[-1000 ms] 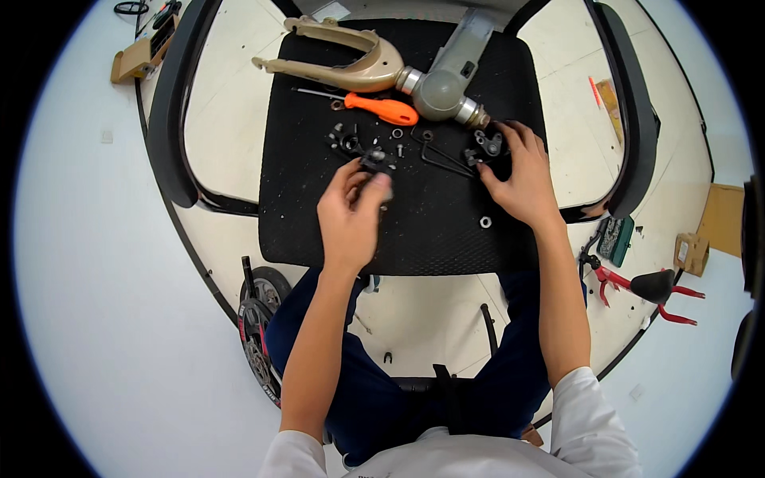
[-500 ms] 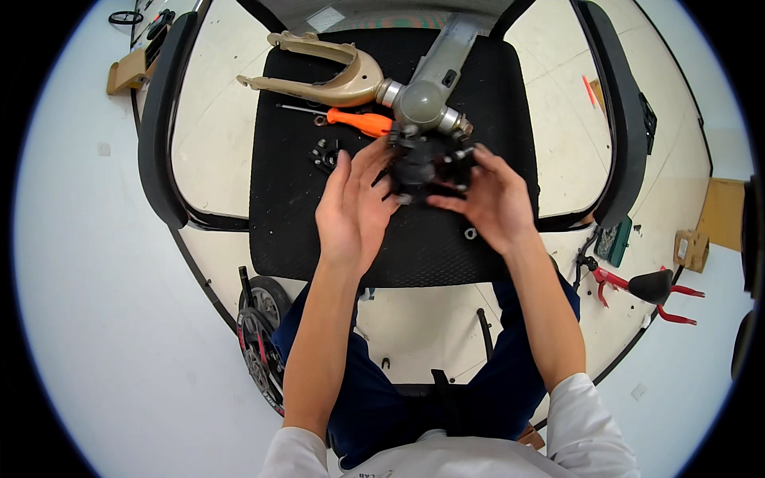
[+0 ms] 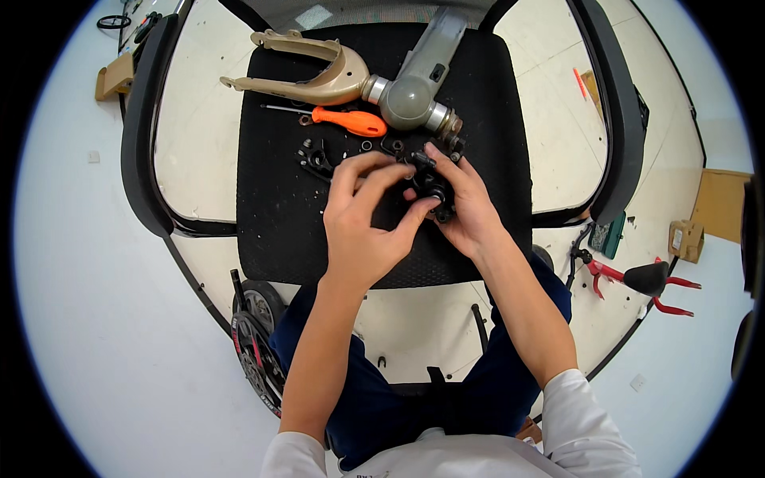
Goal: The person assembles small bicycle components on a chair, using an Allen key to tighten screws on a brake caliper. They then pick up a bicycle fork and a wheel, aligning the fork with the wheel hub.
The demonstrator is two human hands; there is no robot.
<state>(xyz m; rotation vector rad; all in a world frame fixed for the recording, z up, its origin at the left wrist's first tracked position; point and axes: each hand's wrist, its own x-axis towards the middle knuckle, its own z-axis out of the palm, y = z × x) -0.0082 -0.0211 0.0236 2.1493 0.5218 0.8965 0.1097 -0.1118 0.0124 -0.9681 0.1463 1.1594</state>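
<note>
Your left hand (image 3: 368,227) and right hand (image 3: 468,209) grip one black part (image 3: 431,186); work looks unfinished, another black piece (image 3: 318,162) lying left.

Left hand (image 3: 362,231): frame centre; back toward camera, fingers bent, thumb extended rightward.
Right hand (image 3: 468,209): right of centre; gripping, digits close to left thumb.
Left forearm (image 3: 325,350): inclined up-right.
Right forearm (image 3: 530,311): lower right, inclined up-left.
</note>
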